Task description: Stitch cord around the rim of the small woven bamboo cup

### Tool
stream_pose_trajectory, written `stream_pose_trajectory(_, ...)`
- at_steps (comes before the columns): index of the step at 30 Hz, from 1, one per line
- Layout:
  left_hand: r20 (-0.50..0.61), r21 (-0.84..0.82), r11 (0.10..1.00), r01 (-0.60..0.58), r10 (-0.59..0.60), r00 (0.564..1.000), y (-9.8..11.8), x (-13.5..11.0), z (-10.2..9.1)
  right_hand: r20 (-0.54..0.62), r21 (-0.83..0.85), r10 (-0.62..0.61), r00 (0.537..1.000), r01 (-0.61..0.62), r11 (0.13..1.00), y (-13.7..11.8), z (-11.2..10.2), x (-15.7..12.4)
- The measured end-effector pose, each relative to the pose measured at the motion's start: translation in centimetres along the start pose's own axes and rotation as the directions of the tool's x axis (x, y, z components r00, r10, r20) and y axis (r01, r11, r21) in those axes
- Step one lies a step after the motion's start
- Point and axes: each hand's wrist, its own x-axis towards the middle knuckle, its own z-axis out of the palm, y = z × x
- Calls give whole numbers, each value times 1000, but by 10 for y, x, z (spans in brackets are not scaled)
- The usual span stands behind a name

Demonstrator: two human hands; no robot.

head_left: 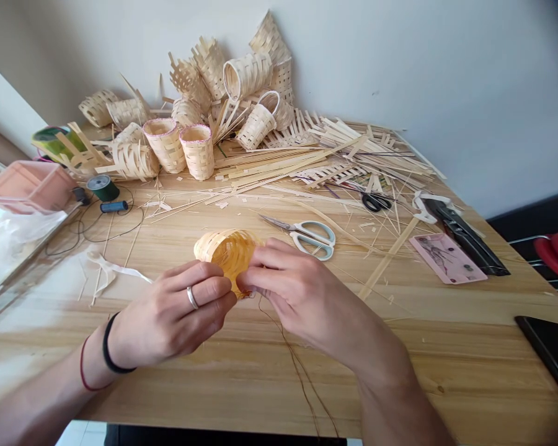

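Observation:
A small woven basket (223, 241) of pale bamboo strips lies tilted between my hands, its mouth turned toward me. My left hand (179, 310), with a ring on one finger, is closed on the left side of its rim. On the other side my right hand (291, 282) has its fingers pinched at the rim's right edge; whether a needle is between them is hidden. From there a brown thread (291, 350) hangs in two strands over the table's front edge. Scissors with pale blue handles (314, 238) rest just beyond my right hand.
Finished and half-woven baskets (198, 152) are heaped along the wall, beside loose bamboo strips (279, 164). Thread spools (103, 187) and a pink bin (28, 186) stand at left. Black scissors (376, 201), a pink tray (447, 259) and a black tool (469, 238) lie at right.

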Motion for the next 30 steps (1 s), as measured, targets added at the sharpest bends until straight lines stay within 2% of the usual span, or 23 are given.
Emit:
stream_pose_trajectory(3,1,1,1000,-1,1,1000,0,-1,0,21,-20,-11,1000,11,1000,-2,2,1)
stream_pose_trajectory(5,-8,12,1000,21,-21,1000,-1,-2,-1,-10,-21,-14,1000,14,1000,-4,4,2)
stream_pose_trajectory(11,-104,-80,979,189,-197,975,-1,-3,-1,-256,-4,-17,966,16,1000,-8,8,6)
stream_pose_trajectory(19,-140,-134,945,297,-315,939,-1,1,-3,-329,25,6,944,2,1000,-8,11,9)
stream_pose_trajectory(30,-148,-165,927,337,-361,921,-4,-1,-3,-383,129,52,922,-3,992,-9,17,10)
